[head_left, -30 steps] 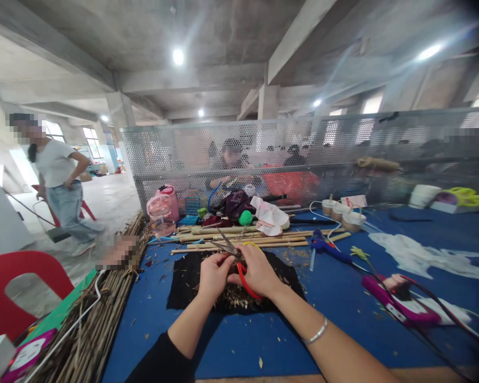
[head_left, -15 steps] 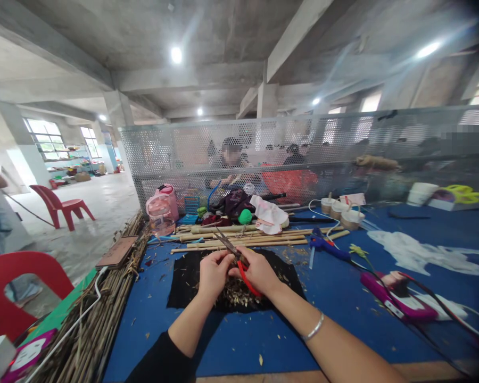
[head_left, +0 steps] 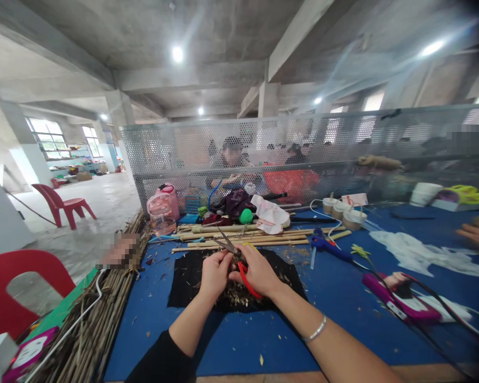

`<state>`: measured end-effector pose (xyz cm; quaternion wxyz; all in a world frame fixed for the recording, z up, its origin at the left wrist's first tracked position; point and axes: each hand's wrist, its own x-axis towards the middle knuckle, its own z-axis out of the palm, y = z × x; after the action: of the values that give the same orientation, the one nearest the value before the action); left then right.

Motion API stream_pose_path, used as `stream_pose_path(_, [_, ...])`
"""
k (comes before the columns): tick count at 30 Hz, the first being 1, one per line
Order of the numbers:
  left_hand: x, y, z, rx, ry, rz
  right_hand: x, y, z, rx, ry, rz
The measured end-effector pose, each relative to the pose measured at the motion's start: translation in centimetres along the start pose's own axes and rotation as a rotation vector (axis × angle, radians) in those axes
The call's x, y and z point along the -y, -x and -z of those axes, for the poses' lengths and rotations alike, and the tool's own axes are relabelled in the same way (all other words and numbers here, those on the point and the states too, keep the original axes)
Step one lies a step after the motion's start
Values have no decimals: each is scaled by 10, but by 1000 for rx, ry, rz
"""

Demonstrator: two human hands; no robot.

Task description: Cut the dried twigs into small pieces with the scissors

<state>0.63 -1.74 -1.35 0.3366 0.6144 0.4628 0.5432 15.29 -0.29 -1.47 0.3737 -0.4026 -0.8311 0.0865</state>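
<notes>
Blue table (head_left: 231,340), closed off at the back by a mesh screen (head_left: 303,143); near edge open, left edge crowded by a bundle of sticks (head_left: 104,319). Black cloth (head_left: 186,282) spread mid-table, seemingly to catch the heap of clippings (head_left: 235,295) below the hands. Canes (head_left: 263,238) laid crosswise just beyond, limiting forward room. Right hand (head_left: 257,271) closed through the red loops of the scissors (head_left: 226,243), blades pointing up and away. Left hand (head_left: 213,274) pinched shut on a bit of stalk (head_left: 227,254) at the blades, barely visible.
</notes>
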Motion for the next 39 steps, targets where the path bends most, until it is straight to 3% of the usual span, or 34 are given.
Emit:
stream_pose_path(8, [0, 0, 0, -1, 15, -1, -1, 1, -2, -15, -68, -43])
stream_pose_path(19, [5, -4, 0, -48, 143, 153, 1, 0, 3, 55, -60, -96])
stream_pose_path(26, [2, -5, 2, -147, 74, 98, -3, 0, 2, 18, 63, -47])
stream_pose_path(33, [6, -5, 1, -125, 82, 55, 0, -1, 2, 20, -44, -66])
stream_pose_path(39, [4, -2, 0, -11, 119, 77, 3, -2, 5, -18, -136, -58])
